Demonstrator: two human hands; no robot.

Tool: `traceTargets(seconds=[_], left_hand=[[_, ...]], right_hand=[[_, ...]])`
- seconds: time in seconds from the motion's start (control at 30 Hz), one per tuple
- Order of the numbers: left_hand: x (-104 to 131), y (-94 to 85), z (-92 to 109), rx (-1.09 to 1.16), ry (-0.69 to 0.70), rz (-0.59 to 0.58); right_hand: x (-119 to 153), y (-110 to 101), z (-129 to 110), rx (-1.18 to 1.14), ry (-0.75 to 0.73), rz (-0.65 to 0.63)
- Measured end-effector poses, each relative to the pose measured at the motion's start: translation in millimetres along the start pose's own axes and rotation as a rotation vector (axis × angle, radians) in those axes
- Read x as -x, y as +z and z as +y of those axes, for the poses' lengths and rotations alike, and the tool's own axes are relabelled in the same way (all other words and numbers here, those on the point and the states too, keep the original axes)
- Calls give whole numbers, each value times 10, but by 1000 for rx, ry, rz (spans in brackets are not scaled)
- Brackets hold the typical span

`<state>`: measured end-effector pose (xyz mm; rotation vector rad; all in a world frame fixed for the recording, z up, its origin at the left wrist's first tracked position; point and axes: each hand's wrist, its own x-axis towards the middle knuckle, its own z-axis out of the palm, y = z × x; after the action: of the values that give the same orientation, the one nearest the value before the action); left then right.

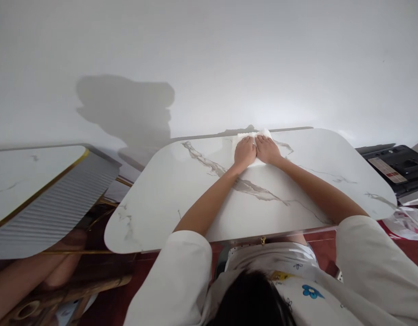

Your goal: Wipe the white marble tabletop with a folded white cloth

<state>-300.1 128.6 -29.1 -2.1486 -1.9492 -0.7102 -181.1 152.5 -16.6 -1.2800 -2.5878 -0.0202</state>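
Observation:
Near the far edge of a white marble-patterned tabletop (154, 194), both hands press on a white cloth (264, 132), which might be a paper towel. My left hand (244, 151) has its fingers bent over the cloth's left part. Right beside it, thumb side close to the other, my right hand (267, 149) grips the cloth's right part. Most of the cloth is hidden under the hands; its edges show beyond the fingertips and between the wrists.
A pale wall (209, 63) rises behind the tabletop. On the left stands another marble-topped piece (35, 174) with gold trim and a ribbed grey side. A black appliance (404, 165) and a clear plastic bag (409, 222) are at the right. A person's bare leg (28, 280) shows lower left.

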Motion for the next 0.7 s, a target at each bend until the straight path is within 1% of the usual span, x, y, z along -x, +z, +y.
traceTargets(seconds=[0.13, 0.23, 0.3, 0.4, 0.5, 0.57, 0.63, 0.7], left_hand=[[221, -129, 124, 12, 2, -40], [466, -274, 240, 3, 8, -101], [693, -388, 332, -8, 16, -152], [1130, -567, 504, -16, 42, -197], [1599, -718, 699, 5, 39, -148], [1845, -786, 806, 20, 17, -113], [1992, -824, 872, 34, -19, -93], [2042, -836, 907, 46, -46, -70]], right_hand=[[264, -64, -127, 32, 12, 3], [568, -147, -241, 40, 5, -13], [828, -215, -326, 32, -26, -22], [1274, -321, -468, 13, -72, -24], [1713, -406, -616, -12, -101, -8], [1938, -441, -703, -39, -117, 5], [2076, -461, -767, -76, -112, 29], [2130, -472, -797, -122, -87, 39]])
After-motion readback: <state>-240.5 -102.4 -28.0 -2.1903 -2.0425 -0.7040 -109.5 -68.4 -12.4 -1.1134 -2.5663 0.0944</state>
